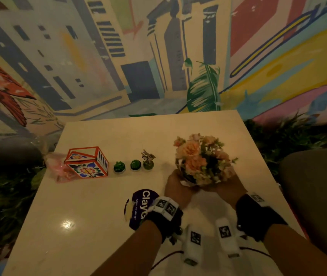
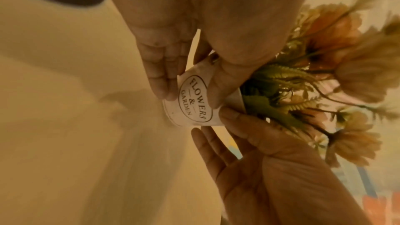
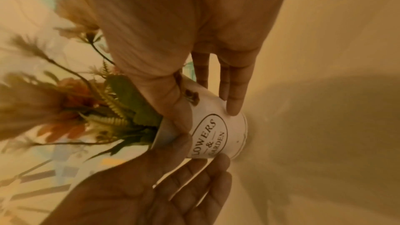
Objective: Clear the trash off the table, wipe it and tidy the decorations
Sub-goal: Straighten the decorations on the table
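A white flower pot printed "FLOWERS & GARDEN" holds peach artificial flowers. It stands right of centre on the cream table, its base at the tabletop. Both hands hold it. My left hand has its fingers on one side and its thumb on the label. My right hand lays its thumb along the rim, and its fingertips touch the pot's side. In the head view the blooms hide the pot.
Left of the pot, a row of three small green plants leads to an orange floral box. A pink plastic bag lies by the table's left edge. A round purple sign lies beside my left wrist. A painted wall is behind.
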A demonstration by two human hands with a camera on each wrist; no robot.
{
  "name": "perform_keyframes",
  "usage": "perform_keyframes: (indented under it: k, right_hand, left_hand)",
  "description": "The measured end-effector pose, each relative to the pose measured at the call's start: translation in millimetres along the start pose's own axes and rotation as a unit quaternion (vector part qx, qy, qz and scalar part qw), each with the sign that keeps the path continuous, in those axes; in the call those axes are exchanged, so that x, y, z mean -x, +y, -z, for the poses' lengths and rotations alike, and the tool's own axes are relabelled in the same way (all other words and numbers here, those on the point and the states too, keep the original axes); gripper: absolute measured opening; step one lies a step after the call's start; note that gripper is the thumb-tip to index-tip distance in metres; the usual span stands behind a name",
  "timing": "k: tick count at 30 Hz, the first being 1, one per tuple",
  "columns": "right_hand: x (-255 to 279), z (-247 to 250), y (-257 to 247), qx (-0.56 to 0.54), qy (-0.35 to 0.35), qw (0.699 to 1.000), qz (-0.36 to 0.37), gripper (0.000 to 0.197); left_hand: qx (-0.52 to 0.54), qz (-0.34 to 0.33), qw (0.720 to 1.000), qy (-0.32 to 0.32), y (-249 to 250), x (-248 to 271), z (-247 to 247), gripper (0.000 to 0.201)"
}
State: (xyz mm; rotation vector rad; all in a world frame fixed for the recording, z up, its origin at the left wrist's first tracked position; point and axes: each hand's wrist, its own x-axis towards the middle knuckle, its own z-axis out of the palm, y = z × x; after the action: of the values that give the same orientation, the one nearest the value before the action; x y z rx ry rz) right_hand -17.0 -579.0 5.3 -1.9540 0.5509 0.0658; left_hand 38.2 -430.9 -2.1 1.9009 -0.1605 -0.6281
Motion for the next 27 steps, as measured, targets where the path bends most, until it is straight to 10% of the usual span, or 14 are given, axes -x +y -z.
perform_keyframes:
  k: [10, 27]
  right_hand:
    - [-59.8, -55.7, -9.6, -0.104, 0.013, 0.993, 0.055, 0.107]
    - [-39.9, -60.0, -25.0, -0.075, 0.012, 0.997, -0.010, 0.081]
  left_hand:
    - [0.021, 0.068, 0.997, 0.038, -5.7, -38.2, 58.0, 0.067]
    - [-0.074, 0.057, 0.996, 0.012, -8.5, -27.2, 64.8, 0.070]
